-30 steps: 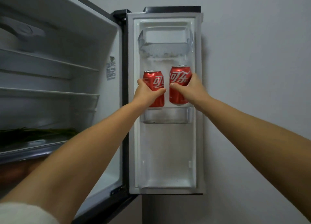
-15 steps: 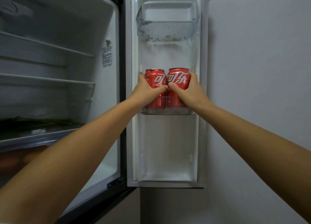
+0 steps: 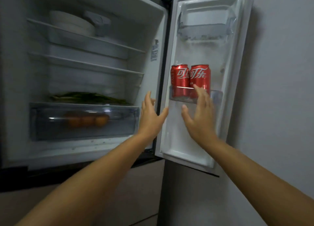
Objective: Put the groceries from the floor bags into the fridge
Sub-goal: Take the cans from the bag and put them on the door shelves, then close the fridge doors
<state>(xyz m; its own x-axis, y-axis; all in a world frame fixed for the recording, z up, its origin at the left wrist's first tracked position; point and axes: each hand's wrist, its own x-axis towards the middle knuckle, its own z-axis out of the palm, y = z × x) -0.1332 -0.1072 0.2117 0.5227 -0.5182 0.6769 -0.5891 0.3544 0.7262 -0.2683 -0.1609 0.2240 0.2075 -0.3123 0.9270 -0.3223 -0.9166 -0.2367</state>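
Just above both open hands (image 3: 199, 117), cans (image 3: 190, 80)

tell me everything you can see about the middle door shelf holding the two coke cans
The door shelf is a clear, shallow plastic bin fixed across the inside of the open fridge door, about halfway up. Two upright red cans stand in its left part, side by side and seemingly touching, their lower ends behind its front wall. Its right end looks empty. The right hand overlaps its front edge with spread fingers; contact is unclear.
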